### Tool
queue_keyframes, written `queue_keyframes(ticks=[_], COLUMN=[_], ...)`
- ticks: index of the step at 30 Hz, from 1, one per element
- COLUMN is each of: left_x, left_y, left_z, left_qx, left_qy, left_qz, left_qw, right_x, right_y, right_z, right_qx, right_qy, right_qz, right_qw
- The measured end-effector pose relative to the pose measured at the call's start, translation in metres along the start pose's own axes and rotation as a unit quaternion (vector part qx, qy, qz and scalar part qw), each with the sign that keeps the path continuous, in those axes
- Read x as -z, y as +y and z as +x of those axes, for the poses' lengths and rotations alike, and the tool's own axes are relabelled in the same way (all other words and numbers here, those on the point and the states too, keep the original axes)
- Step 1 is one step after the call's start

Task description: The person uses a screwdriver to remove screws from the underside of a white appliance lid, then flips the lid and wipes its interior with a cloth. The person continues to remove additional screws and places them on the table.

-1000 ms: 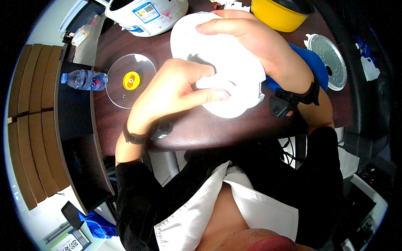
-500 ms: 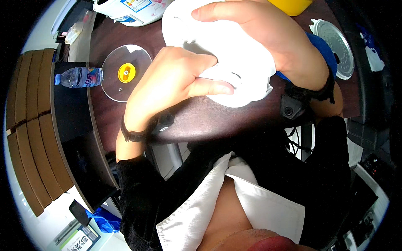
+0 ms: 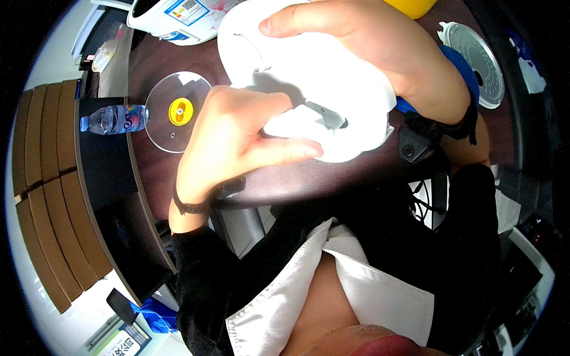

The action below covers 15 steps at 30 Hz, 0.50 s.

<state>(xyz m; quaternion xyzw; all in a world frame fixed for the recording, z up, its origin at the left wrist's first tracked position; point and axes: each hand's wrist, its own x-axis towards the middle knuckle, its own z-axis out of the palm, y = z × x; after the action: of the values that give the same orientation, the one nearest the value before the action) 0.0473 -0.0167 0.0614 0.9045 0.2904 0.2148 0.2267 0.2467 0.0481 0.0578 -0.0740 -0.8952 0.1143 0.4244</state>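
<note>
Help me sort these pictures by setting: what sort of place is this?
Indoors, possibly an office or workroom: a dark brown table bears a glass lid and a flowered white pot.

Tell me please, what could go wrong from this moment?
The left hand pinches a white piece on the white plastic part; pulling hard might bend or crack it. The right hand grips the part's far right side, so a loosened grip could let it slip. The glass lid appears close to the left hand in this view; a sideways swing might knock it, perhaps also the plastic bottle beside it.
</note>
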Motion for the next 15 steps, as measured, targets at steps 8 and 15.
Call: queue_keyframes(ticks=[8, 15], left_x=[0.004, 0.002], left_y=[-0.001, 0.012], left_z=[-0.011, -0.001], left_qx=[-0.038, -0.01], left_qy=[0.091, 0.029], left_qz=[-0.054, 0.029], left_qw=[0.994, 0.999], right_x=[0.013, 0.008], right_y=[0.001, -0.002], right_z=[-0.002, -0.003], right_qx=[-0.129, -0.085], right_qy=[-0.082, -0.031], right_qz=[0.093, 0.08], right_qw=[0.984, 0.993])
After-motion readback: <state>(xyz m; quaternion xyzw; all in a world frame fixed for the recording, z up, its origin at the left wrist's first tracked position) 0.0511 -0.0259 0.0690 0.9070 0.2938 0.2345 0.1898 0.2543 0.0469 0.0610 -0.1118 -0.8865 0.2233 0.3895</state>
